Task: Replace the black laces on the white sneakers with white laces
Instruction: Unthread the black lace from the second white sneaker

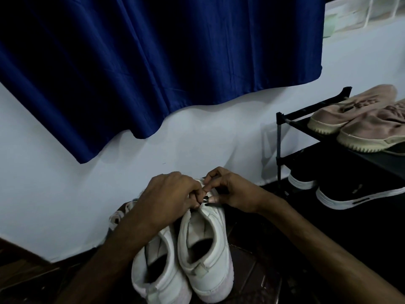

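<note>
A blue curtain (153,62) fills the view from 9 to 1 o'clock, over a pale wall (54,183). At 3 o'clock a black shoe rack (279,139) carries pink sneakers (350,110), with dark shoes (361,194) beneath it. The white sneakers (203,244) sit on the floor at 6 o'clock, heels toward the person, probably so the eyelets face the fingers squarely. The left hand (171,191) and right hand (232,189) meet over the right-side shoe's front, at 12 o'clock of the pair. Both have fingers curled in a pinch on the black lace (203,200) – only a short dark bit shows between them. It likely needs drawing out row by row.
</note>
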`<action>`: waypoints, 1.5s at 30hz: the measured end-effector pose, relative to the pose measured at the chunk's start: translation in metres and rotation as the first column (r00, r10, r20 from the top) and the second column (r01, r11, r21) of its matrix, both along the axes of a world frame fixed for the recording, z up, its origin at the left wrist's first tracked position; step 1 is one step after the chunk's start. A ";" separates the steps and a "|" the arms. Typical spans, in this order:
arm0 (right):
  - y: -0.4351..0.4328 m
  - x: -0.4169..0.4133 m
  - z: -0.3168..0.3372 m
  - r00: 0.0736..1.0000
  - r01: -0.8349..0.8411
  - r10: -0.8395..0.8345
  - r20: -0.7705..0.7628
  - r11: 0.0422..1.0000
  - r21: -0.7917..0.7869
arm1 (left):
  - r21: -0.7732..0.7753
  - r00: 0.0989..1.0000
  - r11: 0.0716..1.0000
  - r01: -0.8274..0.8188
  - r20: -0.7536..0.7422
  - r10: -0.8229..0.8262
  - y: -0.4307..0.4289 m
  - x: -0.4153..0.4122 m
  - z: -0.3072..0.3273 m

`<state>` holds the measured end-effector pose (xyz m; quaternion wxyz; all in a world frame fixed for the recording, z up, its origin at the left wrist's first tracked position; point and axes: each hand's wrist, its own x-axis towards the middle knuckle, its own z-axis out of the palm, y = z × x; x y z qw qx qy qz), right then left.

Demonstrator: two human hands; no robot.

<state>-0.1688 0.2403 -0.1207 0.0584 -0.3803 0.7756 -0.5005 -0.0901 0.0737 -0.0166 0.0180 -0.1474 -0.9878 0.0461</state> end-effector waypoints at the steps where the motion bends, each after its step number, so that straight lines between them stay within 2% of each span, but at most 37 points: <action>1: 0.001 0.000 0.000 1.000 0.000 0.000 -0.003 1.000 0.002 | -0.024 1.000 0.999 0.021 -0.005 -0.021 0.001 -0.001 0.000; 4: 0.003 0.001 0.002 1.000 -0.011 0.012 -0.005 1.000 0.009 | -0.030 0.999 0.998 0.049 0.007 -0.048 -0.001 -0.002 0.003; 6: 0.002 0.001 0.001 1.000 -0.013 0.013 -0.007 1.000 0.021 | -0.024 0.999 0.999 0.023 -0.043 -0.024 -0.014 0.000 0.011; 9: 0.001 0.000 0.000 1.000 -0.018 0.018 -0.009 1.000 0.026 | 0.106 0.969 0.983 -0.150 -0.183 0.168 -0.056 0.000 0.028; 10: 0.002 0.000 0.000 1.000 -0.018 0.018 -0.005 0.999 0.026 | 0.154 0.953 0.963 -0.222 -0.174 0.247 -0.070 -0.002 0.033; 11: 0.002 -0.001 0.000 1.000 -0.016 0.016 0.002 0.999 0.028 | 0.150 0.945 0.944 -0.294 -0.103 0.310 -0.081 -0.003 0.034; 12: 0.003 -0.001 0.000 1.000 -0.016 0.016 0.010 0.999 0.031 | 0.082 0.939 0.937 -0.341 -0.006 0.343 -0.084 -0.002 0.034; 14: 0.002 0.000 0.001 1.000 -0.023 0.023 0.010 0.999 0.036 | -0.005 0.958 0.963 -0.270 0.096 0.270 -0.078 -0.001 0.026; 16: 0.001 0.001 0.002 1.000 -0.028 0.028 0.004 0.999 0.034 | 0.169 0.985 0.975 -0.146 0.121 0.127 -0.054 0.001 0.018; 18: 0.002 0.000 0.003 1.000 -0.016 0.016 0.010 1.000 0.019 | 0.245 0.987 0.967 -0.065 0.161 0.025 -0.027 0.000 0.008; 25: 0.001 0.001 0.000 0.999 -0.030 0.030 0.013 0.999 0.022 | 0.092 0.992 0.995 -0.049 0.121 0.037 -0.005 -0.005 -0.002; 32: 0.002 0.000 -0.001 1.000 -0.021 0.021 0.009 1.000 0.020 | -0.059 1.000 0.998 0.008 -0.003 -0.009 -0.003 0.001 -0.012; 34: 0.002 0.001 0.001 1.000 -0.023 0.023 0.012 1.000 0.020 | -0.139 0.997 0.990 0.020 -0.076 -0.030 -0.017 0.004 -0.007; 37: 0.002 0.001 0.004 1.000 -0.026 0.026 0.014 0.999 0.023 | -0.155 0.970 0.987 -0.040 -0.241 0.001 -0.054 0.004 0.012; 39: 0.001 0.001 0.004 1.000 -0.021 0.021 -0.003 1.000 0.024 | -0.125 0.945 0.979 -0.160 -0.307 0.116 -0.077 0.007 0.019; 41: 0.000 0.001 0.003 1.000 -0.026 0.027 -0.009 0.999 0.026 | -0.097 0.937 0.974 -0.206 -0.305 0.167 -0.080 0.014 0.014; 45: 0.003 0.001 0.004 1.000 -0.028 0.028 0.007 0.999 0.016 | 0.189 0.978 0.982 -0.006 -0.204 0.045 -0.036 0.017 0.007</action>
